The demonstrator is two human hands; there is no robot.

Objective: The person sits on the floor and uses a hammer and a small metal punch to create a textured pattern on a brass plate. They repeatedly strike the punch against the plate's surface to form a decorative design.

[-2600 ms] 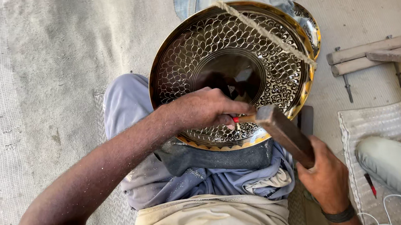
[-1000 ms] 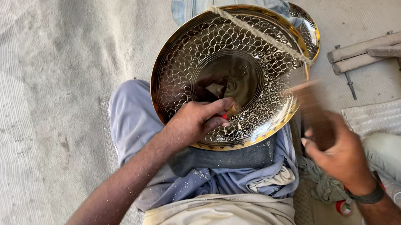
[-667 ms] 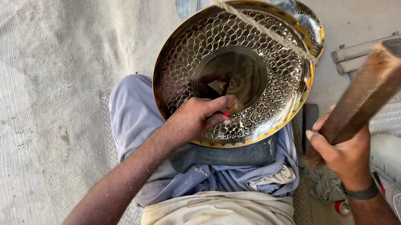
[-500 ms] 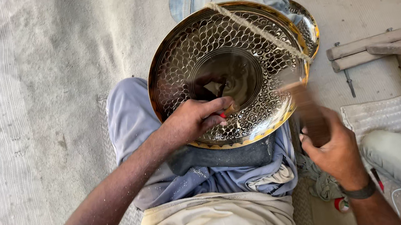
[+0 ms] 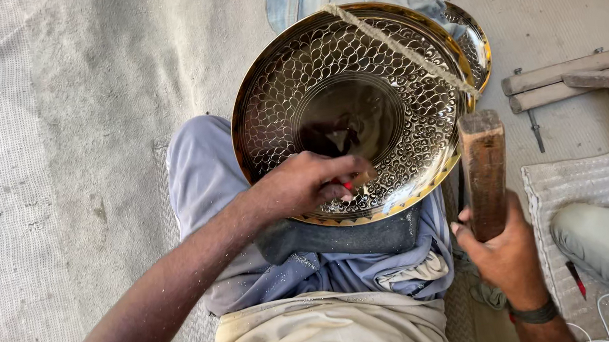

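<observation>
Your right hand [image 5: 508,251] has raised the brown wooden mallet [image 5: 485,173] again, fist gripping it; keep your left hand [image 5: 305,186] pinching the small punch [image 5: 352,185] steady near the embossed round brass tray's [image 5: 347,105] lower rim.

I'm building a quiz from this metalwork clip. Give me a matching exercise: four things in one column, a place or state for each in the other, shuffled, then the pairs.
Things:
1. brass tray
2. wooden mallet
3. rope
4. wooden pieces

Places or states:
A. stretched slantwise across the patterned dish
B. lying on the floor at the right
C. gripped upright in the right hand
D. propped on the lap, left hand pressing a small tool to it

Pairs: 1-D, 2-C, 3-A, 4-B
</observation>
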